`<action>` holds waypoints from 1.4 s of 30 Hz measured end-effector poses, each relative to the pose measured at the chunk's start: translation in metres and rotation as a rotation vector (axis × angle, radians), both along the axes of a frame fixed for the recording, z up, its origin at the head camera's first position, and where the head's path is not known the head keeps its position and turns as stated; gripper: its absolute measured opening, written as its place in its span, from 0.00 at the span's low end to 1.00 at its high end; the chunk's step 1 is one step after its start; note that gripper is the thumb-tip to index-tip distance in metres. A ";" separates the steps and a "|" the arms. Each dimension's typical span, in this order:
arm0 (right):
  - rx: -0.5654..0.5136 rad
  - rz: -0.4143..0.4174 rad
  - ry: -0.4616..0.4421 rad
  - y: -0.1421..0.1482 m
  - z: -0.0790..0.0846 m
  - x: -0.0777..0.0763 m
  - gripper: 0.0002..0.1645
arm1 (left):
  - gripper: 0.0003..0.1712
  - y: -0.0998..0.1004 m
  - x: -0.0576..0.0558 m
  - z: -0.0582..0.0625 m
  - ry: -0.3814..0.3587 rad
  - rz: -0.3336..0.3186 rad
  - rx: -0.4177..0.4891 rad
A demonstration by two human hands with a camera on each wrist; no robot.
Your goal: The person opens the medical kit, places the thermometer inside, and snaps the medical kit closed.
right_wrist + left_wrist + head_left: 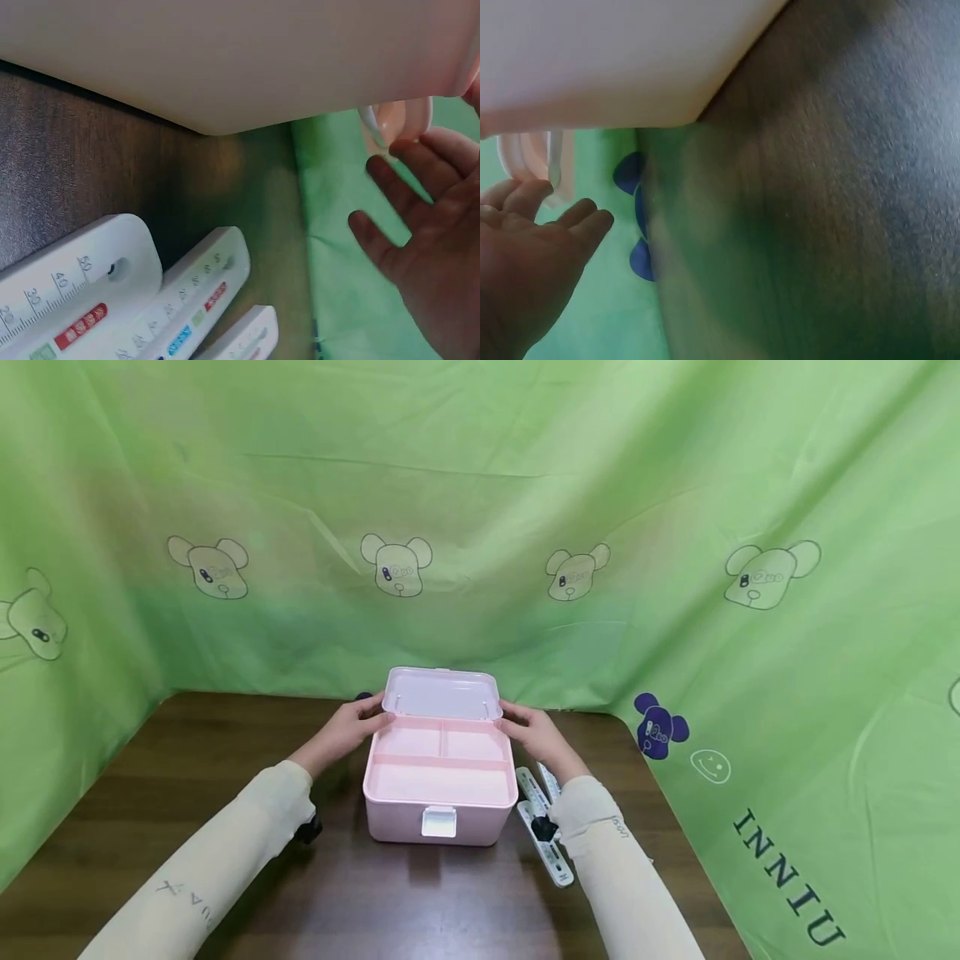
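Observation:
A pink plastic storage box (393, 823) has its lid (442, 695) tipped back, baring a tray (442, 783) with three compartments. At the lid's left edge is my left hand (347, 730), thumb by the hinge corner and fingers reaching behind. My right hand (542, 740) mirrors it on the other side, with its thumb close to the rim. Both wrist views show loosely extended fingers; those of the left hand (540, 240) overlap a curved pink handle (525, 161) behind the box. In the right wrist view, the right hand's (435, 225) fingers are spread.
Beside the box's right wall lie three white thermometers (82, 289) with printed scales and coloured labels, partly under the right forearm in the head view. A white latch (439, 822) is on the box front. Green cloth (480, 635) hangs behind the dark wooden table (420, 902).

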State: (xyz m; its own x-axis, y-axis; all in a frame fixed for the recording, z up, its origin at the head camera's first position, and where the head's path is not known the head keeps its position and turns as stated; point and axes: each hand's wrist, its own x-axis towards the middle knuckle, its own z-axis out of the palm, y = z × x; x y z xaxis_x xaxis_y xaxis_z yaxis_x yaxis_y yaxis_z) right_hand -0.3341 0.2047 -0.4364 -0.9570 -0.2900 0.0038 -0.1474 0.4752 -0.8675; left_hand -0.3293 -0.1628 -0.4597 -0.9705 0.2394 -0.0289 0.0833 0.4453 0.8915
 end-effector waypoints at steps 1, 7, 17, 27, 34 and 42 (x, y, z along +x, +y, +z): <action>0.008 -0.012 0.011 0.002 -0.005 -0.002 0.37 | 0.48 0.001 0.000 0.000 0.000 0.008 -0.007; 0.168 -0.078 0.140 0.003 0.006 0.012 0.30 | 0.41 0.008 0.011 0.005 0.087 0.081 -0.058; 0.334 -0.102 0.427 0.039 0.039 0.046 0.26 | 0.41 0.019 0.057 0.019 0.134 0.100 -0.019; 0.395 -0.160 0.491 0.073 0.033 0.100 0.25 | 0.56 0.020 0.108 0.015 0.191 0.056 -0.117; 0.439 -0.180 0.539 0.091 0.009 0.127 0.28 | 0.68 0.026 0.134 0.004 0.241 0.076 -0.116; 0.515 -0.224 0.419 0.101 -0.019 0.142 0.38 | 0.66 0.034 0.150 -0.006 0.261 0.168 -0.053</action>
State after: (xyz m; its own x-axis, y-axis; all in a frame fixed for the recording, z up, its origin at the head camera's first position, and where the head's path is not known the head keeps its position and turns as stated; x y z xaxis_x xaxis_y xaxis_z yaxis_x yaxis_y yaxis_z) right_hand -0.1921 0.3057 -0.4553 -0.9418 -0.1495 0.3010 -0.2706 0.8684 -0.4154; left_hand -0.1788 -0.1290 -0.4654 -0.9726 0.0800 0.2185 0.2278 0.5178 0.8246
